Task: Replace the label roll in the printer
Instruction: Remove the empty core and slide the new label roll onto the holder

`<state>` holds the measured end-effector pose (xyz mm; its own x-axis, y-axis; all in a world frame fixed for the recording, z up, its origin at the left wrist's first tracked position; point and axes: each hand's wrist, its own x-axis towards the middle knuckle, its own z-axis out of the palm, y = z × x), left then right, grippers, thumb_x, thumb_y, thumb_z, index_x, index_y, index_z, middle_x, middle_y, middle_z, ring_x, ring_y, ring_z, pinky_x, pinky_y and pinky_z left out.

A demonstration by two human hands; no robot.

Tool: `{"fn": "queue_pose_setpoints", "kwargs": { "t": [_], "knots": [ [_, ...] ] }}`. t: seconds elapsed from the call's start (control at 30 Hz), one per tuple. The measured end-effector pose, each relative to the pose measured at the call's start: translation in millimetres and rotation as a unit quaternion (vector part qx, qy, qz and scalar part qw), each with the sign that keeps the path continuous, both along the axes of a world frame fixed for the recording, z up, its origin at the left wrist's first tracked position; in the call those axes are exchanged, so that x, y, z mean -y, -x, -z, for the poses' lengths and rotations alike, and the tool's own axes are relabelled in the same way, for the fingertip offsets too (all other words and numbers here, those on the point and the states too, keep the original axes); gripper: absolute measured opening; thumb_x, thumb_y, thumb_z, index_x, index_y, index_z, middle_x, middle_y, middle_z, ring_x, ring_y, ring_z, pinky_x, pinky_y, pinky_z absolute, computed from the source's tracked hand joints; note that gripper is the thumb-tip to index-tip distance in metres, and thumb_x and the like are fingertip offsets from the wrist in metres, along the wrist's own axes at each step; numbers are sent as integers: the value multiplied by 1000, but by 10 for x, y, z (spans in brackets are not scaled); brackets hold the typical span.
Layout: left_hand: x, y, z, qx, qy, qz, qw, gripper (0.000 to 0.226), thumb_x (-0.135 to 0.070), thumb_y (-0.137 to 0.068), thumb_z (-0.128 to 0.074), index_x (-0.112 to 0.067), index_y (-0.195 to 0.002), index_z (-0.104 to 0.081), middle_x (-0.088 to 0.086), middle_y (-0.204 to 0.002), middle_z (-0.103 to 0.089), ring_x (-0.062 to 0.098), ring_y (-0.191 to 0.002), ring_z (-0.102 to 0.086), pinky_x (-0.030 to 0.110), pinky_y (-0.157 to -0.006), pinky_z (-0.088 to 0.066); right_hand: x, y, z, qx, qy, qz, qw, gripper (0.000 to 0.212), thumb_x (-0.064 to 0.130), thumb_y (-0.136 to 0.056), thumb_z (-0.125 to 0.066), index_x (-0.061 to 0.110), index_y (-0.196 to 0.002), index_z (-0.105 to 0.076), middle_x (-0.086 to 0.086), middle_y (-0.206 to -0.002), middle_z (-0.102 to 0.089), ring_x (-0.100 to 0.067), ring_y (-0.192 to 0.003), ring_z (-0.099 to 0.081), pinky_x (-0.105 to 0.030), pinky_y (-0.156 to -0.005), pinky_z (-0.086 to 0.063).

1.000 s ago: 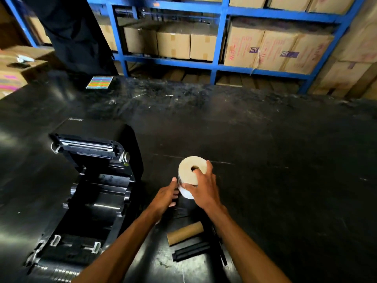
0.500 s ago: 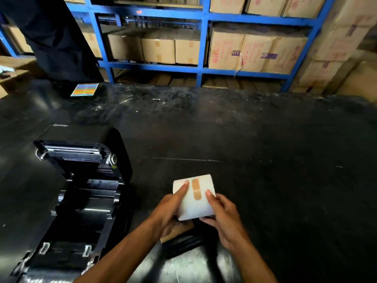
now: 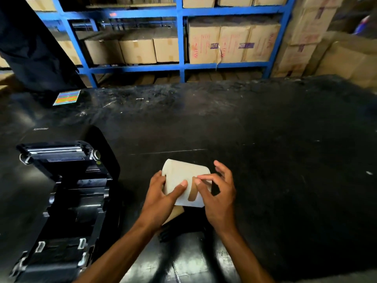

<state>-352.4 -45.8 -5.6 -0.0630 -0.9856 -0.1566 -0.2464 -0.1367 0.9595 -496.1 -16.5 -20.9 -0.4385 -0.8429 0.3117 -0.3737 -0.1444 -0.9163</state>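
A white label roll [image 3: 183, 172] lies on its side between both hands, above the black table [image 3: 265, 160]. My left hand [image 3: 163, 197] grips its left end, thumb on the face. My right hand [image 3: 218, 193] pinches at a strip of brown tape [image 3: 192, 194] stuck on the roll's face. The black label printer [image 3: 61, 193] stands at the left with its lid swung open and its roll bay bare. A brown cardboard core [image 3: 175, 213] shows partly under my left hand, beside a black spindle part [image 3: 179, 231].
A colourful sticker sheet [image 3: 67, 97] lies at the table's far left edge. A person in dark clothes [image 3: 30, 48] stands behind it. Blue shelving [image 3: 181, 66] with cardboard boxes lines the back; more boxes [image 3: 336, 58] are stacked at the right.
The roll went from standing on the table to being lifted and turned on its side. My right fingers moved onto the brown tape strip. The view came closer.
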Motion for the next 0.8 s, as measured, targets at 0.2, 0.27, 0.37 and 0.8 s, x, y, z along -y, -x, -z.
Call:
{"fn": "queue_pose_setpoints", "kwargs": {
  "t": [0.2,0.27,0.37,0.8],
  "knots": [
    [-2,-5,-106,-80,-63,-22,995,45,-39,-78,-72,-5,-107,-68,18,-113,-70,31,-101,-69,46,-89,-56,-172,-26,-31,52,35,-78,995,19,35,-79,-60,17,-78,-64,11,-136,-48,2,-124,-44,-8,-98,-34],
    [77,-70,-139,-133,-110,-49,984,37,-28,-85,-67,2,-105,-67,23,-107,-72,36,-99,-69,44,-80,-59,-182,81,25,87,24,-77,993,12,33,-79,-63,21,-77,-65,9,-131,-51,1,-122,-47,-11,-98,-36],
    [111,-179,-190,-174,-125,-56,975,34,-27,-87,-63,3,-105,-66,19,-100,-73,27,-82,-72,30,-54,-58,-93,389,418,50,-76,-26,995,19,16,-79,-68,30,-69,-62,5,-121,-51,-16,-122,-49,-25,-102,-36],
    [-253,-249,48,-200,-178,-41,962,25,-29,-90,-59,-6,-92,-69,-2,-70,-78,11,-62,-73,32,-56,-60,-397,646,1404,-193,-265,20,944,21,27,-75,-72,20,-94,-66,-3,-132,-50,-24,-128,-38,-32,-95,-23]
  ]
}}
